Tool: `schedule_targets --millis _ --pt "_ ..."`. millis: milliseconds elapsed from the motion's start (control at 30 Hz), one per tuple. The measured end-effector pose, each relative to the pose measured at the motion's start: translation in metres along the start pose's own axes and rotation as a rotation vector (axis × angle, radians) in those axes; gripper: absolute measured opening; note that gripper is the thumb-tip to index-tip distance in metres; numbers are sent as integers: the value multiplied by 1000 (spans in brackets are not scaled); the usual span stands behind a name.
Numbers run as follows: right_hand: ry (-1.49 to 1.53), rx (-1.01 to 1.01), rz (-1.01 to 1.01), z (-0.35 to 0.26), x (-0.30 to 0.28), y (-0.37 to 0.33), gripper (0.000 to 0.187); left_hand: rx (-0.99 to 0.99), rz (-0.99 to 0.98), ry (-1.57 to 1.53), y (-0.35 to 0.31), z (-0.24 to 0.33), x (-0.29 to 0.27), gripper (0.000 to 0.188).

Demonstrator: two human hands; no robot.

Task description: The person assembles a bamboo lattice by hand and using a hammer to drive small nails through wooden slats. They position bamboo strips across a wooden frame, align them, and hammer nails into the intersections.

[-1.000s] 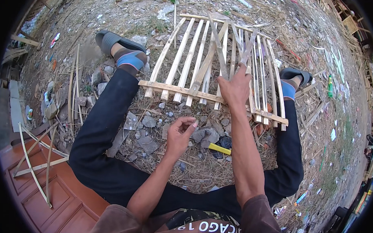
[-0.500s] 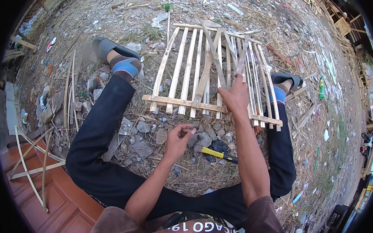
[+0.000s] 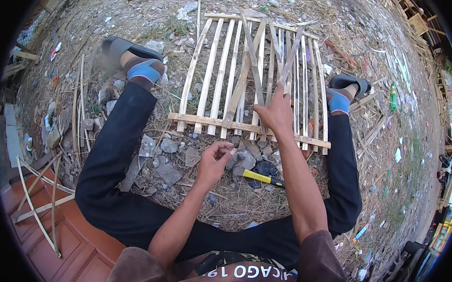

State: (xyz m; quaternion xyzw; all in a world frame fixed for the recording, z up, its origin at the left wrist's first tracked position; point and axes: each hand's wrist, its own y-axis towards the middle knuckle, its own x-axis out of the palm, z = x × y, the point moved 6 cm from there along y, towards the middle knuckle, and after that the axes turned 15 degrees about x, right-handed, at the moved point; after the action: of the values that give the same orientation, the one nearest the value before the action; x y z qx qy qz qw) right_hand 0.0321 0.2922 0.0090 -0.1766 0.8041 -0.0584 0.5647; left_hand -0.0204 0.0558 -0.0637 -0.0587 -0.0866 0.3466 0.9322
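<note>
A frame of pale wooden slats (image 3: 216, 72) lies before me between my feet, joined by a far crossbar and a near crossbar (image 3: 196, 120). Several loose-looking slats cross it slantwise. My right hand (image 3: 276, 112) is closed round the lower end of one slanting slat (image 3: 290, 60), over the frame's right half. Short of the near crossbar, my left hand (image 3: 216, 163) is raised with thumb and fingertips pinched together; anything between them is too small to make out. Between my forearms rests a tool with a yellow and black handle (image 3: 265, 178); its head is not discernible.
My legs are spread either side, with a sandalled foot (image 3: 131, 53) at left and another (image 3: 350, 87) at right. Stones (image 3: 168, 175), straw and litter cover the ground. A brown panelled board (image 3: 71, 230) carrying thin strips lies at lower left. A green bottle (image 3: 393, 97) lies at right.
The frame's right end has shifted left, away from my right leg, along with my right hand and its slat. My left hand keeps its pinch. The whole view has shifted slightly.
</note>
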Motion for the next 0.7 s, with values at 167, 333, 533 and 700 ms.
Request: schedule_targets --millis 167,333,533,700 --pt "11 -16 13 -5 1 -5 99 -11 -28 13 0 -5 1 27" --pt "71 -83 136 -3 2 -8 93 -14 -2 -14 0 -11 3 27" --pt "127 -128 241 0 2 -13 88 -4 -2 -24 -1 -11 2 27" --pt "176 -119 259 -7 -12 -16 83 -16 14 0 0 -6 2 26"
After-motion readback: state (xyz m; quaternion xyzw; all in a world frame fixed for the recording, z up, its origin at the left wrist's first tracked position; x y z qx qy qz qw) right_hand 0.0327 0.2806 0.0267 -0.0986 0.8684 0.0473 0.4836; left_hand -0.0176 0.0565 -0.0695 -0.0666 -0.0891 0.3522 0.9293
